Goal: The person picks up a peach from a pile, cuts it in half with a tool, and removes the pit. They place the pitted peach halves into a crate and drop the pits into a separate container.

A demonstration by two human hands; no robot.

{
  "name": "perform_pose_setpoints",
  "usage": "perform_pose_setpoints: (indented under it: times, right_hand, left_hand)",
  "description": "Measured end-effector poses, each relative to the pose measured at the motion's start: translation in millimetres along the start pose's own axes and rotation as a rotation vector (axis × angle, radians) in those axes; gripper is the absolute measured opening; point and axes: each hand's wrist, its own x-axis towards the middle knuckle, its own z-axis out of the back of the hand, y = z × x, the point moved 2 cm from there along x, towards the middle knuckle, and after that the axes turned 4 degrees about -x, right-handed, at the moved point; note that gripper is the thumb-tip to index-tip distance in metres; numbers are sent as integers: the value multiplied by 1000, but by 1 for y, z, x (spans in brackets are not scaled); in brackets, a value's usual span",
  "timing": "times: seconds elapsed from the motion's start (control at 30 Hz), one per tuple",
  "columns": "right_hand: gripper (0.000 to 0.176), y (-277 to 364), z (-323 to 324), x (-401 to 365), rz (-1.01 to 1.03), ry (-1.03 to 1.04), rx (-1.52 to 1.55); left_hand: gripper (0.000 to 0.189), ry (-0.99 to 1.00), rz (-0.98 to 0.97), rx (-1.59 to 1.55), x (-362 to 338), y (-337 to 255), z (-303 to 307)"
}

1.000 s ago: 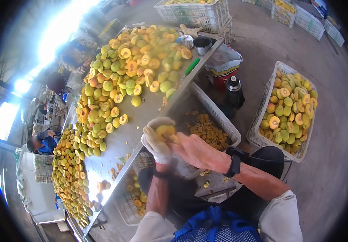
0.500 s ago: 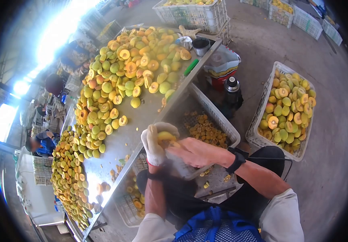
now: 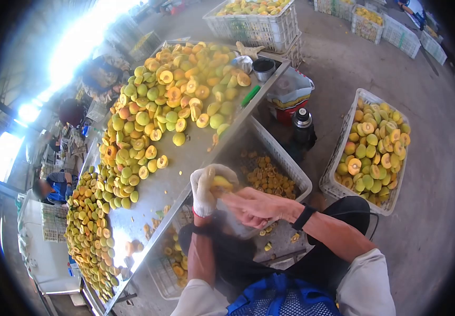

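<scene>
My left hand wears a white knitted glove and is wrapped round a yellow peach half, just off the table edge. My bare right hand is pressed up close to the fruit with its fingers curled; whatever sits in them is hidden. Under and beyond the hands stands a white plastic crate with pits and scraps in it. Halved peaches, green and orange-yellow, form a long heap on the metal table to the left.
On the floor at right is a crate full of peach halves. A black flask and a bag stand beside the table. Its corner bears a dark cup and a green-handled item. Another person sits at far left.
The left hand has shifted slightly right and down with the peach half, its fingers now more over the top. My right hand has turned a little. The whole view has tilted slightly.
</scene>
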Motion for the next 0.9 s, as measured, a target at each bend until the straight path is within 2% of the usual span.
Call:
perform_pose_setpoints:
  times: [0.17,0.27,0.37,0.47,0.57,0.67,0.77,0.87,0.9]
  right_hand:
    - [58,-2,-4,-2,27,7,92]
    - [58,1,-8,-2,44,-84,7]
    - [55,6,-7,1,57,-229,-137]
    - [57,8,-7,0,44,-281,-216]
    - [56,10,-2,-2,-16,-178,-40]
    - [55,0,1,2,57,-161,-2]
    - [52,5,-8,3,155,-308,-151]
    - [43,-13,3,24,502,-535,-598]
    - [42,-11,0,24,536,-598,-629]
  left_hand:
    - [57,36,-35,-109,3,8,-2]
    - [58,-56,-59,-114,5,9,-9]
    - [55,-81,16,-234,9,16,-10]
    - [54,21,54,-286,16,30,-2]
    - [52,33,76,-287,18,26,-6]
    - [52,-12,79,-328,19,21,-13]
    - [51,-110,107,-461,20,20,-22]
    - [47,-203,121,-568,25,22,-29]
    - [45,-234,156,-621,26,22,-29]
